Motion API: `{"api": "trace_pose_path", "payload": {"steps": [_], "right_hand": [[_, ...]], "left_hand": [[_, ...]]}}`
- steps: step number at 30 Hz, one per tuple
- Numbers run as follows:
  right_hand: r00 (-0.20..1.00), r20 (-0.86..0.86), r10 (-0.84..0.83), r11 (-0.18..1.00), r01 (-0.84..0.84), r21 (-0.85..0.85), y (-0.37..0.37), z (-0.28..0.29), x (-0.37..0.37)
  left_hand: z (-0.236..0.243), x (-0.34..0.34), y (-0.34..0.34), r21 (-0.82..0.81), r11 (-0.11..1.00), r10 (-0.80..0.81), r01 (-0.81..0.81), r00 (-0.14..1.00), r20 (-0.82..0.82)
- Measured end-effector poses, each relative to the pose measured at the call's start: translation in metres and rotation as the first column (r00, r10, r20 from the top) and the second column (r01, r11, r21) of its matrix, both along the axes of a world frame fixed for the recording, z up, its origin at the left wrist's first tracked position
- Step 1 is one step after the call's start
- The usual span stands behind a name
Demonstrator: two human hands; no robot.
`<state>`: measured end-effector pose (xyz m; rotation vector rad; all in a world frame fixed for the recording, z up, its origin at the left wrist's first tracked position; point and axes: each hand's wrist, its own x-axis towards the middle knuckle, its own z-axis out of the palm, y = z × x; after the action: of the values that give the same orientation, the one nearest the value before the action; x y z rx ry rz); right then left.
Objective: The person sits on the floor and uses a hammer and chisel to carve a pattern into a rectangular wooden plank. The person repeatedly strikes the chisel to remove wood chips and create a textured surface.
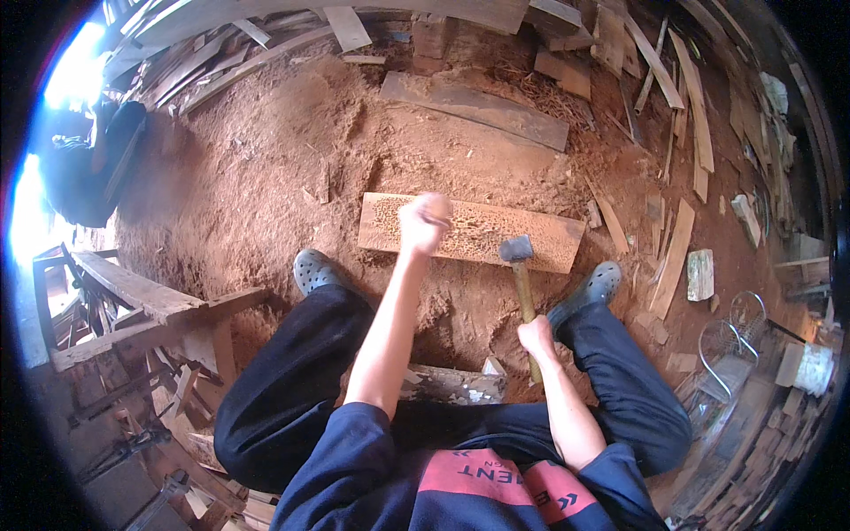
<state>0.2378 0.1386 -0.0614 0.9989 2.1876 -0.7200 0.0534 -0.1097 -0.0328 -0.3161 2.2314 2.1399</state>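
Dirt floor [248, 190]; dark shirt [354, 465], lettering on red patches [478, 491]. Pitted plank [478, 228] on the floor, running left-right, right end nearer. Mallet [523, 288] pointing away, right hand [537, 338] fingers wrapped round it; left hand [423, 226] fingers too blurry to tell.

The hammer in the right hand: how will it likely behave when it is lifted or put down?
The hammer would probably feel head-heavy, because its thick grey head sits at one end of a slim handle. This handle looks wooden and straight, so it should stay stiff. The blocky head would likely resist rolling.
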Motion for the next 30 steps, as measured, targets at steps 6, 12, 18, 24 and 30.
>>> {"api": "trace_pose_path", "payload": {"steps": [6,12,18,24,30], "right_hand": [[0.997,0.049,-0.056,0.994,0.060,-0.087,-0.002,0.008,-0.004],[0.997,-0.078,0.022,0.998,-0.026,-0.050,0.014,-0.037,0.015],[0.979,-0.142,-0.149,0.960,0.109,-0.257,0.010,-0.024,0.014],[0.998,0.001,-0.060,0.982,0.060,-0.178,0.007,-0.022,0.006],[0.996,0.039,-0.078,0.991,0.082,-0.110,0.011,-0.033,0.008]], "left_hand": [[-0.004,-0.007,-0.069,0.617,0.713,0.440,-0.333,0.898,-0.024],[0.030,-0.003,0.009,-0.102,0.995,-0.054,0.019,0.933,-0.355],[0.060,0.011,0.067,-0.405,0.829,-0.558,0.385,0.602,-0.571],[0.029,0.033,0.081,-0.446,0.770,-0.637,0.455,0.583,-0.504],[0.016,0.033,0.072,-0.472,0.752,-0.644,0.459,0.661,-0.384]]}}
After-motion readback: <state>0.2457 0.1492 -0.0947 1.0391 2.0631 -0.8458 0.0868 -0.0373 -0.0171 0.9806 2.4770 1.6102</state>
